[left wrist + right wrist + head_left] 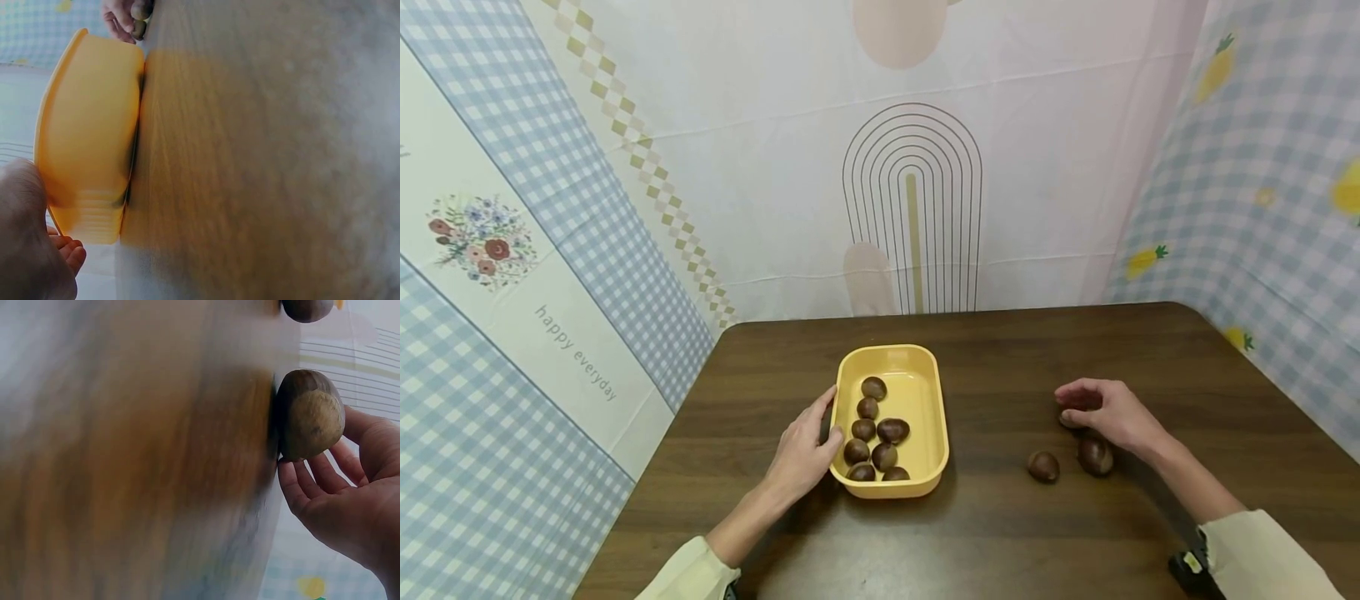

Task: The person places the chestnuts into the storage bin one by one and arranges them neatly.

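Note:
A yellow rectangular tray (931,479) sits on the table with several brown chestnuts (892,431) inside, mostly along its left side and near end. My left hand (802,450) grips the tray's left side, thumb at the rim and fingers along the outer wall. To the right, my right hand (1108,412) is low over the table, thumb and fingers curled about a chestnut (1065,421) that they partly hide. A larger chestnut (1095,456) lies just below that hand; in the right wrist view this chestnut (312,419) overlaps the fingers. Another chestnut (1043,467) lies to its left.
The dark wooden table (1000,533) extends beneath everything. Patterned cloth hangs behind it (775,208) and along both sides. A black wrist device (1191,571) shows by the right sleeve.

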Demonstrator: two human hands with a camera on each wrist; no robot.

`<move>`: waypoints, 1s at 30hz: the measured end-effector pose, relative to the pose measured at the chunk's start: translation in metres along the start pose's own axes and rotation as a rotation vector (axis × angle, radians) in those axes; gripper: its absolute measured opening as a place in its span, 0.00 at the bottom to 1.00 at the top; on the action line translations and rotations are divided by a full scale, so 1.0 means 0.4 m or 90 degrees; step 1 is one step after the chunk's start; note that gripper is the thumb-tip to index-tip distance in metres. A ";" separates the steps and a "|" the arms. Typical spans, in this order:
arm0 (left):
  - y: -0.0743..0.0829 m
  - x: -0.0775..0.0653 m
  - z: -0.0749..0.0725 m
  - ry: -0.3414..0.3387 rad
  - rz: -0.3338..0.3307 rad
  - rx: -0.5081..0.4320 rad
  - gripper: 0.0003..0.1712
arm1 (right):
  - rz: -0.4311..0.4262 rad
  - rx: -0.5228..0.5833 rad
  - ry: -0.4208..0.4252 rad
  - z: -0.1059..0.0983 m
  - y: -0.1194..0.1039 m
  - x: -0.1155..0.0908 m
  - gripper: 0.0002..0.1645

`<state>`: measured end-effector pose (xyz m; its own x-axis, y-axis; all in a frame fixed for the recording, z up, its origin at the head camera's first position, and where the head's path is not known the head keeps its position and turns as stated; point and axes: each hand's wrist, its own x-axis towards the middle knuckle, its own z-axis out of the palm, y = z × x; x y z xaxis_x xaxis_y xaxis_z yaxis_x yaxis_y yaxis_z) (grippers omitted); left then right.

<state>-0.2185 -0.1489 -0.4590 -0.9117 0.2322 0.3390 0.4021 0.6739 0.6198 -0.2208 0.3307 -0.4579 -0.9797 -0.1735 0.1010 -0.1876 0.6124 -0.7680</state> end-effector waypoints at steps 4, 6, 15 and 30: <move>0.001 0.001 -0.002 0.000 0.002 0.002 0.38 | -0.001 -0.022 -0.011 -0.002 -0.003 -0.008 0.20; 0.001 0.001 -0.002 0.000 0.002 0.002 0.38 | 0.003 -0.033 -0.013 -0.002 -0.004 -0.010 0.19; -0.002 -0.001 -0.001 0.000 0.000 0.002 0.39 | -0.013 -0.075 -0.004 0.003 -0.001 -0.008 0.18; 0.001 -0.002 0.000 -0.002 -0.001 -0.001 0.39 | -0.067 -0.088 0.010 0.018 -0.065 0.047 0.18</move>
<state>-0.2174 -0.1489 -0.4591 -0.9127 0.2326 0.3360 0.4005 0.6731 0.6217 -0.2338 0.3060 -0.4407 -0.9549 -0.2309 0.1866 -0.2960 0.6916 -0.6589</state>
